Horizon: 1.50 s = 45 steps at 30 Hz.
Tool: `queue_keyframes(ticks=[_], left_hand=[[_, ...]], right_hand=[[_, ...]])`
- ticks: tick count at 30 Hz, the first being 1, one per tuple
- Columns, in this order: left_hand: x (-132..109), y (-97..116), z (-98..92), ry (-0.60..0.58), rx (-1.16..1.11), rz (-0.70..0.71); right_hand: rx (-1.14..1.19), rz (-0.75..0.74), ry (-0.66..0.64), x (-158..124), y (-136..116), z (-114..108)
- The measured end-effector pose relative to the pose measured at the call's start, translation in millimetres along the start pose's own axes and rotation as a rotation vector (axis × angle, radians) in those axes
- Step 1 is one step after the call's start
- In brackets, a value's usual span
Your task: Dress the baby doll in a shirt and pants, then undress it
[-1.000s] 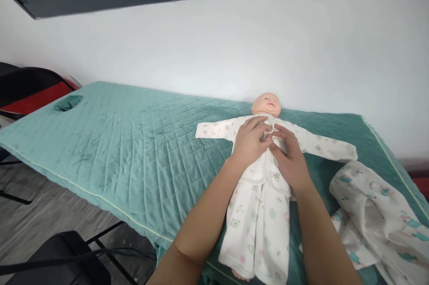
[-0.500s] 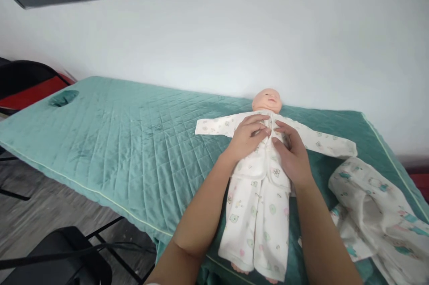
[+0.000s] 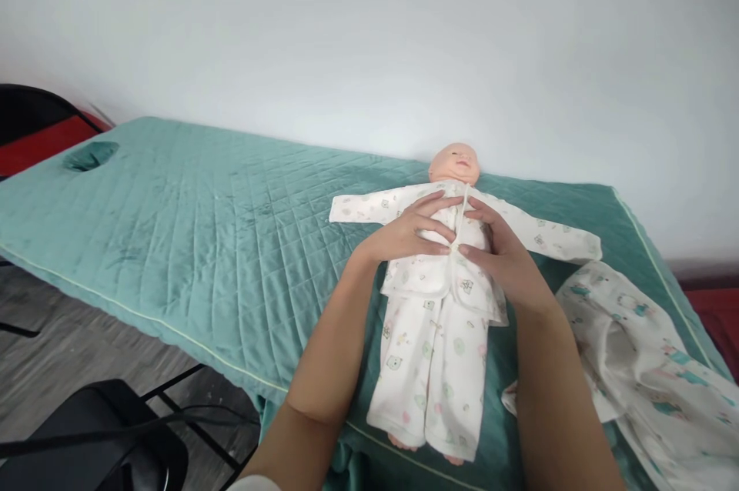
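Note:
A baby doll lies on its back on a teal quilted bed, dressed in a white printed top and matching trousers. Both of my hands rest on the doll's chest. My left hand lies on the left flap of the top, fingers extended toward the front seam. My right hand lies on the right flap, its thumb and fingers pressed at the same seam. The fingertips of both hands meet at the closure.
A second printed garment lies crumpled on the bed to the right of the doll. A black chair stands on the floor at the lower left. A white wall runs behind the bed.
Both hands have slid slightly lower on the doll's chest and the fingers have flattened out. The camera view has shifted, so the doll sits a little higher and further left.

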<state>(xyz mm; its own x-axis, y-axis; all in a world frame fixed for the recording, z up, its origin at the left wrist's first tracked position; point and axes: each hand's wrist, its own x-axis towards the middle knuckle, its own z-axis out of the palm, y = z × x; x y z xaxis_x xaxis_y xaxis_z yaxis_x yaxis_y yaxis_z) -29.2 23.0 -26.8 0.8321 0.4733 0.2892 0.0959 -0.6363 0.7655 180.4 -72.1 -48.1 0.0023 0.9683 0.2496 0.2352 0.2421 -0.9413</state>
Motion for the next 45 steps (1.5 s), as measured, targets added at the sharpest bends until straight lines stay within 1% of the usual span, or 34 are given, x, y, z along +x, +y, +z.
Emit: queue_keyframes(ticks=[4,10,18,21,25,27,29,32,35,38,41,45], left_hand=[[0.3,-0.8,1.4,0.025,-0.016,0.012],[1.5,-0.8,3.0,0.042,0.006,0.010],[2.4,1.5,3.6,0.059,0.057,0.011],[3.2,6.2,6.8,0.098,0.097,0.011],[4.8,16.4,14.6,0.139,0.170,-0.056],[5.4,21.0,17.8,0.147,0.200,-0.076],[5.2,23.7,19.2,0.156,0.221,-0.066],[3.6,23.6,16.7,0.096,0.229,-0.013],[1.3,20.4,10.6,0.020,0.176,0.013],[0.3,17.0,5.9,0.022,0.101,-0.005],[1.1,14.7,5.7,0.044,0.058,-0.006],[2.6,13.8,8.5,0.105,-0.010,-0.006]], right_hand=[[-0.047,0.006,0.014,0.1,-0.2,0.9],[-0.006,-0.010,0.029,1.0,0.3,3.4],[-0.045,-0.017,0.051,0.1,-0.2,5.5],[-0.028,-0.031,0.061,-0.4,0.6,5.9],[0.074,-0.039,0.093,0.3,1.6,8.8],[0.120,-0.038,0.131,1.4,1.0,11.9],[0.125,-0.027,0.185,2.7,-0.2,15.6],[0.096,-0.002,0.253,3.9,-1.7,20.3],[0.073,0.048,0.304,3.9,-1.3,22.7],[0.066,0.062,0.342,3.6,-1.2,23.1],[0.015,0.022,0.320,2.8,-4.9,22.3],[-0.079,0.017,0.221,0.9,-10.6,20.3]])
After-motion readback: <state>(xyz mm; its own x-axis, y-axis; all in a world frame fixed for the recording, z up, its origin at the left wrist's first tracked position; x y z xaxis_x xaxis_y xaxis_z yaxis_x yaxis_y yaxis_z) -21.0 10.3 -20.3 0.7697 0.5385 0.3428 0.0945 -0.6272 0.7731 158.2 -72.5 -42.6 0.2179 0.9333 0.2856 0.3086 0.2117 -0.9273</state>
